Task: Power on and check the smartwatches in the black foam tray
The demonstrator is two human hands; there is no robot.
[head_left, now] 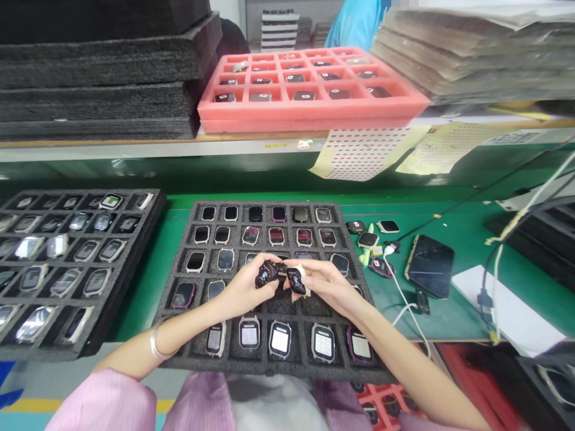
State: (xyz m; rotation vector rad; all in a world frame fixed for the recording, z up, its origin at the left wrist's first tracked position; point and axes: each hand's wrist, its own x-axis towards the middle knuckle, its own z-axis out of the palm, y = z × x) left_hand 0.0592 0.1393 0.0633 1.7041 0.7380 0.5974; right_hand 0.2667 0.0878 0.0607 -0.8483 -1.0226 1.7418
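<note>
My left hand is closed around a dark smartwatch body, held just above the middle of a black foam tray. My right hand pinches a second dark watch body right beside the first; the two nearly touch. The tray's cells hold several watch bodies, some with lit screens in the front row. A bracelet sits on my left wrist.
Another black foam tray of watches lies at the left. A phone, loose watches and white cables lie to the right on the green mat. A pink tray and stacked black foam sit on the shelf. A person in blue stands behind.
</note>
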